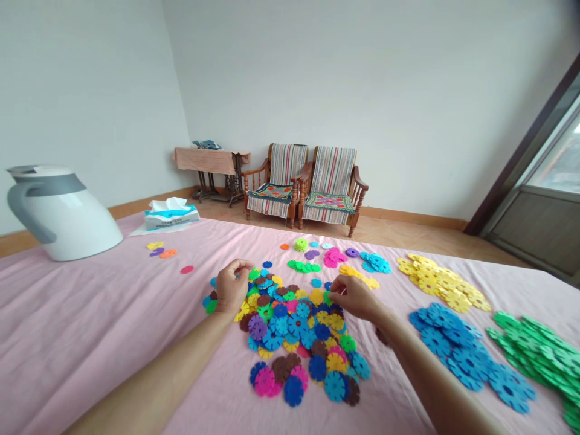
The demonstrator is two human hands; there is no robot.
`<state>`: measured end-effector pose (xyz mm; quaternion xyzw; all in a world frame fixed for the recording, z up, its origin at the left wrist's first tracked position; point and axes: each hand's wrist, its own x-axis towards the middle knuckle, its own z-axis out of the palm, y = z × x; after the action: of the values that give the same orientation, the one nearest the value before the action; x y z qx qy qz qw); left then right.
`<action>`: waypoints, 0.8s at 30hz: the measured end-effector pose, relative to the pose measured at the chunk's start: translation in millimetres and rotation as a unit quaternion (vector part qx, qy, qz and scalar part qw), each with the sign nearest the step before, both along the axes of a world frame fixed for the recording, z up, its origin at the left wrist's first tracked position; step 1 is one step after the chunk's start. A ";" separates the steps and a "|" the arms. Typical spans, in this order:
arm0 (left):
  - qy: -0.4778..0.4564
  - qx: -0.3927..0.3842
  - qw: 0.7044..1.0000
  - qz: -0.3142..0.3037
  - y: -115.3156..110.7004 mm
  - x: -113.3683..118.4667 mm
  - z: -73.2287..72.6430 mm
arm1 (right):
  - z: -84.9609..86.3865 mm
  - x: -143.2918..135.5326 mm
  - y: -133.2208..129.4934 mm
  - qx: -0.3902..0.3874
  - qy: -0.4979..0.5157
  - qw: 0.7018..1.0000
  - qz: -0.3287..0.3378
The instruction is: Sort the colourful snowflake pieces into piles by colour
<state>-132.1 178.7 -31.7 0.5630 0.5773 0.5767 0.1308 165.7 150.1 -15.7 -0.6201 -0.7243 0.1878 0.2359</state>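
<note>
A mixed pile of notched plastic discs (290,323) in many colours lies on the pink cloth. Over the pile's upper left edge is my left hand (232,287), its fingers curled together beside a green disc (254,274); whether it pinches that disc is hard to make out. My right hand (356,296) is at the pile's upper right, thumb and index finger closed on a green disc (328,297). Beyond the hands lie small groups of one colour: green (304,266), pink (334,257), light blue (375,262) and yellow (359,277).
Larger heaps of yellow (441,282), blue (466,347) and green discs (539,350) lie at the right. A white jug (75,211) and a tissue box (171,214) stand at the left. Two wooden chairs (328,184) are beyond the table.
</note>
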 end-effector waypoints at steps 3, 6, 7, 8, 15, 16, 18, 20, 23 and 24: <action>0.001 0.003 1.000 0.003 -0.7 0.7 0.3 | -3.8 -4.4 -0.1 -0.003 -0.009 1.000 0.006; 0.003 0.005 1.000 0.004 -0.9 1.0 -0.1 | -3.8 -4.1 -2.2 -0.009 -0.014 1.000 0.021; 0.003 0.005 1.000 0.004 -0.8 1.0 -0.3 | -2.6 -3.1 -3.2 -0.016 -0.013 0.999 0.033; 0.003 0.006 1.000 0.004 -0.7 0.9 -0.6 | -0.9 -1.8 -4.2 -0.026 -0.011 0.998 0.050; 0.003 0.007 1.000 0.004 0.0 0.5 -1.0 | 4.4 4.8 0.3 0.007 -0.005 1.000 0.023; 0.003 0.007 1.000 0.004 -0.1 0.5 -0.8 | 2.3 4.4 2.0 0.023 -0.009 1.000 0.001; 0.003 0.006 1.000 0.004 -0.2 0.7 -0.4 | -3.2 2.2 4.5 0.049 -0.017 0.998 -0.028; 0.003 0.005 1.000 0.003 -0.5 0.9 -0.1 | -9.0 -1.0 5.2 0.066 -0.023 0.997 -0.034; 0.003 0.004 1.000 0.003 -0.9 1.1 0.0 | -14.7 -5.6 3.8 0.087 -0.058 0.994 -0.006; 0.004 0.003 1.000 0.004 -1.1 1.0 -0.1 | -15.7 -6.6 3.2 0.091 -0.073 0.993 0.004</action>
<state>-131.1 177.6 -31.8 0.5635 0.5780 0.5769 0.1248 159.1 153.3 -31.4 -0.6054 -0.7560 0.0761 0.2370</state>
